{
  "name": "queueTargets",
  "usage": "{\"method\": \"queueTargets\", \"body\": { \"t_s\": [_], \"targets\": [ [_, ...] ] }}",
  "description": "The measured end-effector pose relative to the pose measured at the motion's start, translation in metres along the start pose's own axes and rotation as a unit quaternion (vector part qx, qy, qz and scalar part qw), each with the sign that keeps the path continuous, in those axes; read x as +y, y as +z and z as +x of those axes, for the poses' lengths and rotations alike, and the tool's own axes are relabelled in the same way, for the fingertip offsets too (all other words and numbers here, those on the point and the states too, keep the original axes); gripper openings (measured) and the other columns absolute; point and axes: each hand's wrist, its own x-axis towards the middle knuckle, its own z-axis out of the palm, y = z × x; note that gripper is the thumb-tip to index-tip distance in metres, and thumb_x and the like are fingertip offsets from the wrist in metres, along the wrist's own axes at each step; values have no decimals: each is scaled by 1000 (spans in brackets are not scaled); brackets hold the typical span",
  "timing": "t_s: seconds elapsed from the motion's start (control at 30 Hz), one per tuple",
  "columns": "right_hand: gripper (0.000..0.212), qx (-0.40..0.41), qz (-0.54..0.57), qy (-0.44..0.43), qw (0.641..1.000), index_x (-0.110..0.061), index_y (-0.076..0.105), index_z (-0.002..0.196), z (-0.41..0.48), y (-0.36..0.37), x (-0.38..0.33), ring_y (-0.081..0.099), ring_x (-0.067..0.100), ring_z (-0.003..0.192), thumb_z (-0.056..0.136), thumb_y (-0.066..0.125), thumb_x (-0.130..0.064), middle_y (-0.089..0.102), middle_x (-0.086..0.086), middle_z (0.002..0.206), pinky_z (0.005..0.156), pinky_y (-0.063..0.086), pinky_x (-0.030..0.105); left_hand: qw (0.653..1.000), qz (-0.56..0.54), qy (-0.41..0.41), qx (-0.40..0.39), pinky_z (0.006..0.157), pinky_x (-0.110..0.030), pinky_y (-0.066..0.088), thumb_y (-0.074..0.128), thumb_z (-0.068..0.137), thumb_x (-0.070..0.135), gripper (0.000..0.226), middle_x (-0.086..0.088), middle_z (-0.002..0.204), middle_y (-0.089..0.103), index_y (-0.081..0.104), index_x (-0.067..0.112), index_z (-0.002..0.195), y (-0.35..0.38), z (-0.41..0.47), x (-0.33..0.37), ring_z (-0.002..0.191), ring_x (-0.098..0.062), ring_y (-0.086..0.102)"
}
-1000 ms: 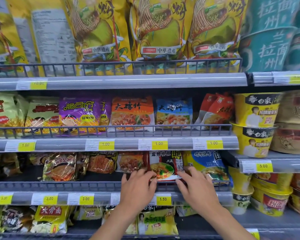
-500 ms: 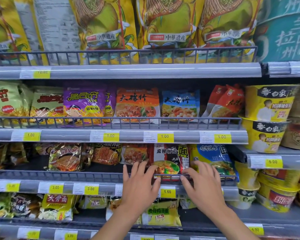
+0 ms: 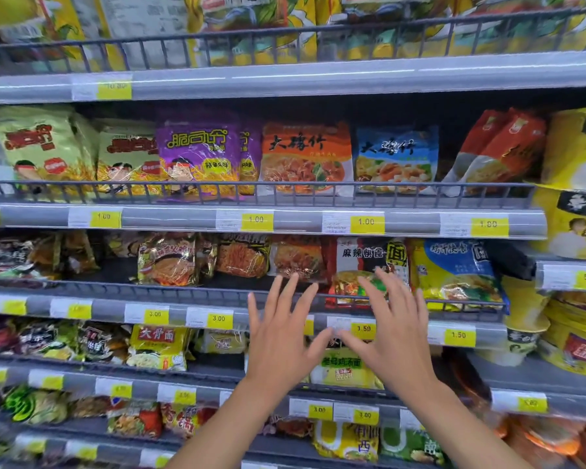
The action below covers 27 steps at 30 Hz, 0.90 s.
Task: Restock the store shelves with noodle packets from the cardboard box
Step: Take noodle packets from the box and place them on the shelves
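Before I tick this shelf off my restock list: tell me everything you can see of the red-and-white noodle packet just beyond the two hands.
The red-and-white noodle packet is a glossy plastic pouch: white top band with dark characters, a black-and-yellow badge at its upper right, red edges, a noodle photo below. It stands upright, facing out, behind the wire rail, between a coppery foil packet and a blue-and-yellow packet. The right hand, fingers spread, overlaps its lower part; contact cannot be told.

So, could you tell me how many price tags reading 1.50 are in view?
2: the left 1.50 tag beside the right hand, the right 1.50 tag further right. The left hand may hide another.
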Motion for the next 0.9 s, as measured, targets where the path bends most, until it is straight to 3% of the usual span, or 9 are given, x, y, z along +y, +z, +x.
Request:
{"method": "queueTargets", "body": {
  "t_s": [0.13, 0.33, 0.47, 0.7, 0.9],
  "targets": [
    [87, -3, 8, -4, 1000, -28, 45, 146, -9, 9, -30, 31, 24, 147, 75, 64, -74, 35, 0, 157, 121, 18, 57, 1000, -12, -5, -4, 123, -61, 4, 31, 94, 75, 69, 11, 169, 5, 21, 45, 156, -3, -19, -27, 156, -15, -8],
    [88, -25, 10, -8, 1000, -27, 43, 148, -33, 28, -87, 31, 25, 148, 77, 60, -77, 34, 1, 158, 119, 20, 59, 999, -36, 15, -13, 124, -56, 12, 35, 96, 70, 67, 9, 168, 10, 30, 39, 155, -11, -57, -82, 157, -17, -1],
    [95, -46, 26, 18, 998, -25, 36, 151, -59, 47, -136, 33, 25, 146, 77, 57, -80, 32, 0, 158, 118, 27, 51, 998, -55, 14, -19, 125, -52, 14, 37, 96, 71, 70, 7, 168, 14, 29, 36, 156, -13, -92, -127, 157, -17, 1],
    [102, -103, 18, 46, 993, -27, 29, 155, -119, 87, -200, 27, 22, 148, 74, 62, -79, 28, 0, 161, 119, 25, 53, 994, -72, 5, -77, 126, -52, 10, 38, 95, 71, 71, 6, 169, 6, 26, 37, 157, 6, -165, -192, 157, -17, -5],
    [100, -172, 11, 61, 983, -22, 34, 153, -181, 125, -220, 32, 26, 145, 74, 57, -80, 33, 3, 158, 118, 25, 52, 987, -89, -13, -136, 124, -55, 15, 44, 93, 70, 75, 3, 169, 13, 29, 34, 157, 44, -230, -219, 157, -21, 4]
  ]
}}
